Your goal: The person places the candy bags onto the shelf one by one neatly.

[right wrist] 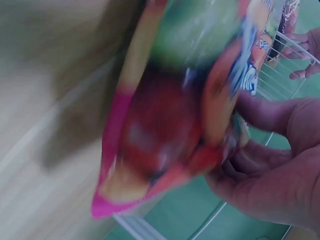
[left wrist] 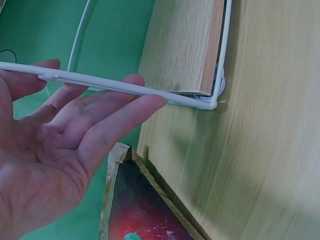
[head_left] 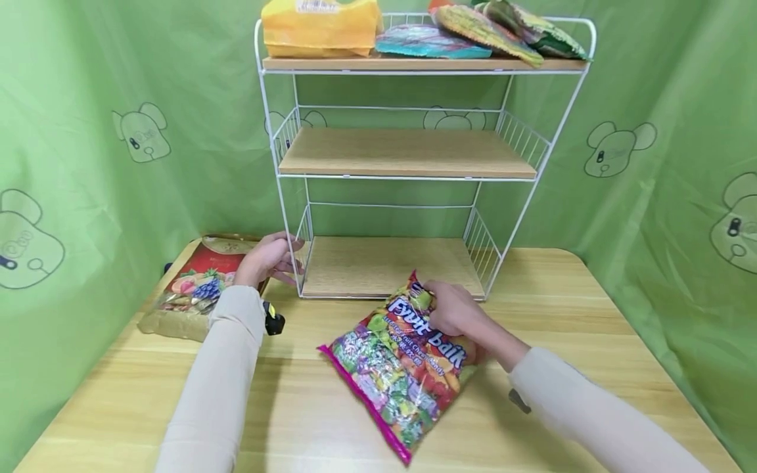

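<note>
My right hand (head_left: 452, 307) grips the upper edge of a colourful bag of fruit chewy candy (head_left: 393, 368), which hangs tilted over the table in front of the rack. In the right wrist view, thumb and fingers of that hand (right wrist: 272, 165) pinch the bag's (right wrist: 165, 115) edge; some fingertips are hidden behind it. At the left front post of the white wire shelf rack (head_left: 282, 203), my left hand (head_left: 273, 257) has its fingers extended. The left wrist view shows this hand (left wrist: 75, 135) touching the white rod (left wrist: 115, 86) with loosely spread fingers.
A gold and red bag (head_left: 204, 286) lies on the table left of the rack. On the top shelf (head_left: 408, 64) stand a yellow bag (head_left: 322, 29), a blue packet (head_left: 432, 41) and green-yellow packets (head_left: 491, 31). Green curtains (head_left: 65, 144) enclose the table (head_left: 568, 328).
</note>
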`<state>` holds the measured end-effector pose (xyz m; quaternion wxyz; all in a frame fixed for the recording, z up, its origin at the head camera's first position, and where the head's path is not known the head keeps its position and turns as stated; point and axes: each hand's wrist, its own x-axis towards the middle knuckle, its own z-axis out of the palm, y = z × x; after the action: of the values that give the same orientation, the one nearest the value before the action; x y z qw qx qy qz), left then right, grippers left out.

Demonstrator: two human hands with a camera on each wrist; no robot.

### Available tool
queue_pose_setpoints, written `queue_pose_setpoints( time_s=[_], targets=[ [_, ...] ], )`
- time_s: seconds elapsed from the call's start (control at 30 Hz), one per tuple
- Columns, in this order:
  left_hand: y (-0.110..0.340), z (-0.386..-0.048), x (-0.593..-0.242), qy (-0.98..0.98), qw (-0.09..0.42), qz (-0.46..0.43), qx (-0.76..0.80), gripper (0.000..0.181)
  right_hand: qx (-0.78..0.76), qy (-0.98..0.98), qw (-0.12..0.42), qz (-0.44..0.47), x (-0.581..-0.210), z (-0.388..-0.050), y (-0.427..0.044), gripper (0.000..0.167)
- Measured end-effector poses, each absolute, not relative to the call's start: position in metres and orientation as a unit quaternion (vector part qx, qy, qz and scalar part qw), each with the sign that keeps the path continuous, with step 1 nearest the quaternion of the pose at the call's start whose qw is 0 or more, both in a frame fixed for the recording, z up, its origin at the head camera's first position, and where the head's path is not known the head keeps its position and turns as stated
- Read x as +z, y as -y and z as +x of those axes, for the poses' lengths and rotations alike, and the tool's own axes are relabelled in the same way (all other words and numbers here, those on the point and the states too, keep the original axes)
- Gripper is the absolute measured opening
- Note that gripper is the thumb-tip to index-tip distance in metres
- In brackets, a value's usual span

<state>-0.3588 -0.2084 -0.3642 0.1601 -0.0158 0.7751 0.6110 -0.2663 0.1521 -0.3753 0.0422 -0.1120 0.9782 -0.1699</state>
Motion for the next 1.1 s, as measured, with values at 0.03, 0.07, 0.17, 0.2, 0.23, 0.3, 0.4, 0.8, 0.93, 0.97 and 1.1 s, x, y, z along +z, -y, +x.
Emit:
queue_pose_setpoints(
  time_s=[0.03, 0.07, 0.17, 0.2, 0.23, 0.3, 0.4, 0.8, 0.93, 0.97, 1.1],
  targets=[
    [0.208, -0.359, -0.365, -0.776, 0.160, -0.015, 0.610, 0.042, -0.169, -0.978, 0.034, -0.120, -0.376, -0.267, -0.149, 0.069],
    [0.208, -0.359, -0.365, -0.776, 0.159, -0.017, 0.611, 0.042, -0.170, -0.977, 0.025, -0.129, -0.377, -0.268, -0.145, 0.069],
    [0.210, -0.360, -0.364, -0.776, 0.160, -0.019, 0.610, 0.042, -0.157, -0.974, -0.022, -0.160, -0.382, -0.271, -0.132, 0.066],
    [0.210, -0.360, -0.364, -0.776, 0.160, -0.018, 0.609, 0.042, -0.154, -0.972, -0.040, -0.172, -0.384, -0.272, -0.128, 0.064],
    [0.210, -0.360, -0.363, -0.777, 0.161, -0.018, 0.608, 0.042, -0.156, -0.969, -0.057, -0.184, -0.386, -0.274, -0.124, 0.063],
    [0.211, -0.360, -0.362, -0.777, 0.161, -0.018, 0.608, 0.042, -0.155, -0.962, -0.092, -0.204, -0.390, -0.278, -0.116, 0.059],
    [0.210, -0.360, -0.361, -0.778, 0.159, -0.017, 0.608, 0.041, -0.170, -0.954, -0.109, -0.222, -0.394, -0.284, -0.106, 0.054],
    [0.209, -0.359, -0.362, -0.772, 0.162, -0.012, 0.615, 0.036, -0.178, -0.948, -0.114, -0.238, -0.406, -0.296, -0.089, 0.058],
    [0.209, -0.358, -0.362, -0.772, 0.164, -0.012, 0.614, 0.040, -0.185, -0.946, -0.115, -0.241, -0.412, -0.301, -0.089, 0.059],
    [0.209, -0.358, -0.361, -0.772, 0.165, -0.014, 0.613, 0.041, -0.187, -0.946, -0.113, -0.240, -0.413, -0.301, -0.089, 0.059],
    [0.208, -0.357, -0.361, -0.772, 0.167, -0.013, 0.613, 0.043, -0.189, -0.950, -0.109, -0.225, -0.415, -0.301, -0.090, 0.063]
  ],
)
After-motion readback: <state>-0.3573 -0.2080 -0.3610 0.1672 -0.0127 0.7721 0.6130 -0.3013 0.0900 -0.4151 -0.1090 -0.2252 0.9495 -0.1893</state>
